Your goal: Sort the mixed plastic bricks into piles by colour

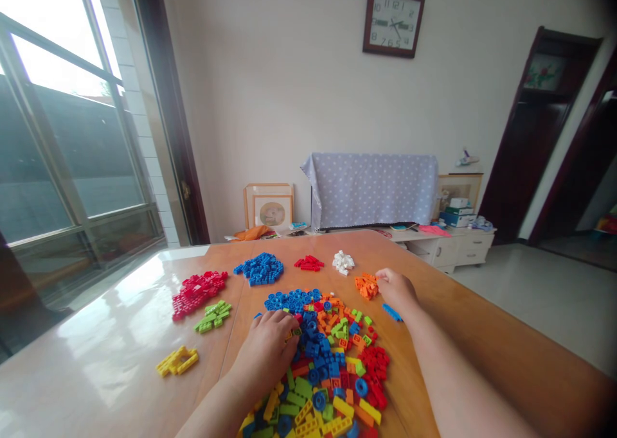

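My left hand point(274, 338) rests on the left side of a large mixed pile of toy bricks point(332, 361). Its fingers are curled, with a few small bricks showing between thumb and fingertips. At the right edge of a small heap of orange bricks point(365, 286) is my right hand point(398, 290), its fingertips pressed together. Whatever may be in that pinch is hidden. Below the right wrist lies a blue brick strip point(392, 313). Blue round pieces point(289, 300) gather at the top of the mixed pile, just beyond my left hand.
Separate heaps stand around the pile: blue point(260, 269), dark red point(198, 293), green point(213, 316), yellow point(177, 361), red point(309, 263) and white point(343, 262). The wooden table point(457, 309) ends at the right, above the floor. A low cabinet point(465, 248) stands beyond it.
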`<state>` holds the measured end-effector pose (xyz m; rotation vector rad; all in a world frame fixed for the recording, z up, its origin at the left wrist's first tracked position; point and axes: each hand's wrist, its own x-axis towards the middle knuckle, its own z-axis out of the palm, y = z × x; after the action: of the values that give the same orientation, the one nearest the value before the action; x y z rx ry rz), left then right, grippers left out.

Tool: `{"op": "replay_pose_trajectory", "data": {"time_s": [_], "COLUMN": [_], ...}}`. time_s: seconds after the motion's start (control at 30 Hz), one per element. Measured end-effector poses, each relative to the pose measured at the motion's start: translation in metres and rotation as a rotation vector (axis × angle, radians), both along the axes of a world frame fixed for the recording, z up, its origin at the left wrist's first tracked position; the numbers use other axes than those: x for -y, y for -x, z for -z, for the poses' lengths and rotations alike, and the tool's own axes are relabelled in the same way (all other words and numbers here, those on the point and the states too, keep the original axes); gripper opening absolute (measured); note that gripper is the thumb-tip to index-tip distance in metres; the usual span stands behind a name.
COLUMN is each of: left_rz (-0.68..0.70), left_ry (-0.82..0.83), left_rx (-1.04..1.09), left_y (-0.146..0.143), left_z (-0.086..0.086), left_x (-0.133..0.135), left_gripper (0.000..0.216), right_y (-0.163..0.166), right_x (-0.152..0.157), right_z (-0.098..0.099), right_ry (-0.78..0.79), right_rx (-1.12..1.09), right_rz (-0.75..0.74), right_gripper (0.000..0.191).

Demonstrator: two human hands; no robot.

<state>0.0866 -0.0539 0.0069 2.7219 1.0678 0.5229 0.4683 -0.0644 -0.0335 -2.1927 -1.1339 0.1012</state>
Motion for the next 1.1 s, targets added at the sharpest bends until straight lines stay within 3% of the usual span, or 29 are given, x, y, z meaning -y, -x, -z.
{"op": "replay_pose_trajectory", "data": {"time_s": [0.1, 0.27, 0.4, 0.5, 0.67, 0.93, 1.1], "left_rz": [0.004, 0.001, 0.001, -0.001, 0.003, 0.036, 0.036], "left_ry": [-0.001, 0.004, 0.009, 0.007, -0.017, -0.092, -0.105], "left_rx": [0.000, -0.001, -0.005, -0.008, -0.005, 0.009, 0.002], "left_y": [0.000, 0.000, -0.001, -0.002, 0.000, 0.002, 0.004], "left_z": [0.001, 0.002, 0.000, -0.001, -0.001, -0.006, -0.011], "left_x": [0.000, 0.000, 0.000, 0.001, 0.000, 0.004, 0.008], "left_gripper": [0.024, 0.024, 0.025, 0.025, 0.024, 0.026, 0.028], "right_y": [0.006, 0.020, 0.026, 0.027, 0.020, -0.001, 0.012], "right_x": [0.005, 0.005, 0.001, -0.003, -0.002, 0.024, 0.025], "right_z": [-0.008, -0.010, -0.005, -0.001, -0.002, -0.029, -0.030], "right_ry": [0.049, 0.250, 0.279, 0.246, 0.140, -0.206, -0.233], "right_rx": [0.042, 0.201, 0.211, 0.189, 0.127, 0.045, 0.040], "right_rz": [0.032, 0.064, 0.042, 0.036, 0.064, 0.272, 0.238], "right_gripper": [0.024, 0.039, 0.028, 0.018, 0.020, 0.046, 0.047]}}
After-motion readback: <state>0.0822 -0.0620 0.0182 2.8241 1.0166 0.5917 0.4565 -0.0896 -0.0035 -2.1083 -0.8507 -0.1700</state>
